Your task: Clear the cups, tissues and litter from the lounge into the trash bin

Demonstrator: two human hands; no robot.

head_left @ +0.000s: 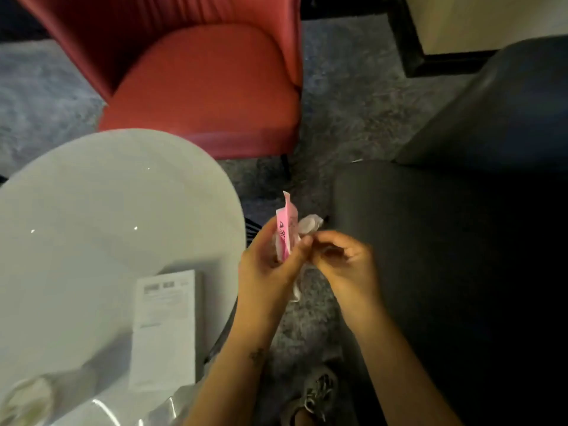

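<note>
while both hands worked together just off the right edge of the round white table [92, 210], i noted litter gathered rather than carried piece by piece. left hand [264, 265] held a pink wrapper [284, 238] upright, thumb and fingers [302, 242] closed around its lower half, printed side facing me. my read: it was kept upright so other scraps could be bunched against it.

right hand [344, 259] met the left, fingers curled in, tips pinched at a pale crumpled tissue [309, 226] touching the wrapper's right side. a whitish strip [296, 290] hung below the hands; whether tissue or plastic i could not tell. blur hid exactly how far the right fingers were shut, but they seemed to grip.

still on the table, near its lower right edge: a white printed sheet [167, 318]. at the bottom edge, clear crinkled plastic [181, 404] and a blurred pale object [27, 401], possibly a cup.

beyond the table, a red chair [209, 87]; right of it, a dark seat [445, 256]. no trash bin in view, so the bundle was being consolidated for one trip, i judged.
</note>
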